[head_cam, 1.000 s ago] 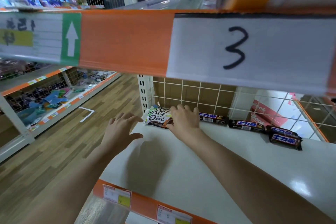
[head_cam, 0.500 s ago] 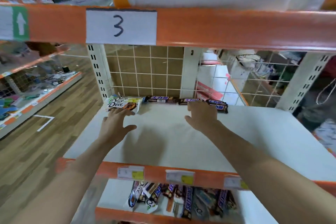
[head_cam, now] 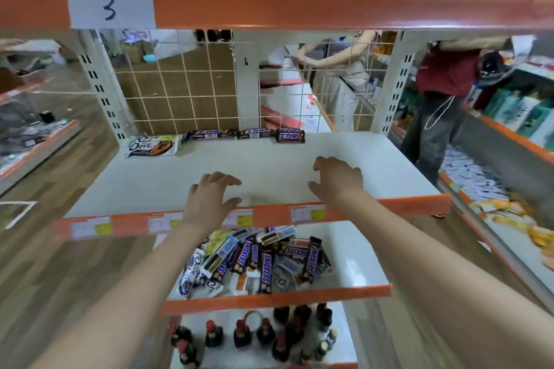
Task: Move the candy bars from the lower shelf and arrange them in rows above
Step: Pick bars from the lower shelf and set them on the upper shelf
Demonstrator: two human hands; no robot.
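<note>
**Both hands empty over the upper shelf as candy waits below**

A person's left hand (head_cam: 211, 199) and right hand (head_cam: 335, 178) hover over the front of the white upper shelf (head_cam: 344, 156), each grip released, the fingers loosely curved and grasping nothing. Along the back of that shelf, against the wire grid (head_cam: 180, 93), lie four items in a row: one white Dove pack (head_cam: 151, 145) at the left, then three dark bars with Chinese lettering (head_cam: 245, 134), the rightmost overlapping its neighbour. On the lower shelf (head_cam: 353, 257) sits a jumbled pile of candy bars (head_cam: 254, 260); at least five brown wrappers read "SNICKERS", another Dove pack (head_cam: 190, 274) lies at the pile's left edge, and the full count cannot be told from the heap. Four price tags (head_cam: 308, 214) line the upper shelf's orange edge, their print too blurred to read. A paper label (head_cam: 110, 7) on the orange rail above bears a handwritten "3". Dark bottles with red caps (head_cam: 239, 335) stand on the bottom shelf. Two other people (head_cam: 443, 93) stand beyond the grid.
</note>
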